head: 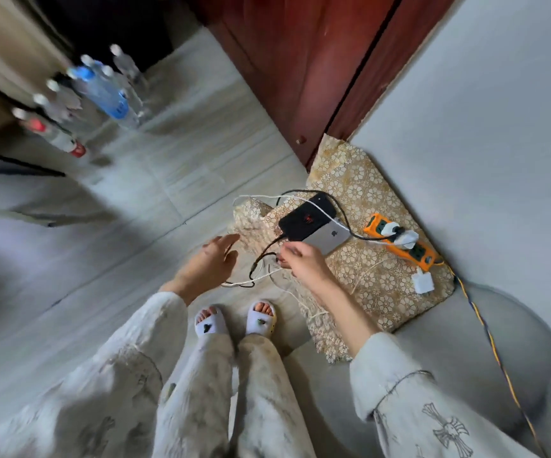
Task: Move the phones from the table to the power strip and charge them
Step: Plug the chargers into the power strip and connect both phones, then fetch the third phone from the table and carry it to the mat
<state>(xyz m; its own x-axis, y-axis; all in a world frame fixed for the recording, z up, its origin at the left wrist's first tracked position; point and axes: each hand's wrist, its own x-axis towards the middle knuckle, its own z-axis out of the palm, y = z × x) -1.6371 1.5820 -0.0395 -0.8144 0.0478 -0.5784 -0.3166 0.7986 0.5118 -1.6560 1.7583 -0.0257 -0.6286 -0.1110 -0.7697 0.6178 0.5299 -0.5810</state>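
A black phone [303, 218] lies on a silver phone [328, 238], both on a gold patterned cloth [376, 269] on the floor. A black cable runs into the black phone's near end. The orange power strip [422, 251] lies to their right by the wall with a white charger [404, 238] plugged in; a second white charger [423, 281] rests loose on the cloth. My right hand [302, 262] pinches a cable end just below the silver phone. My left hand [209, 264] hovers open to the left, over looped black and white cables [244, 283].
Several plastic bottles [102, 94] stand on the tiled floor at the far left. A dark red wooden door [300, 77] is behind the cloth, and a pale wall [498, 127] runs along the right. My slippered feet [234, 320] stand close to the cloth's edge.
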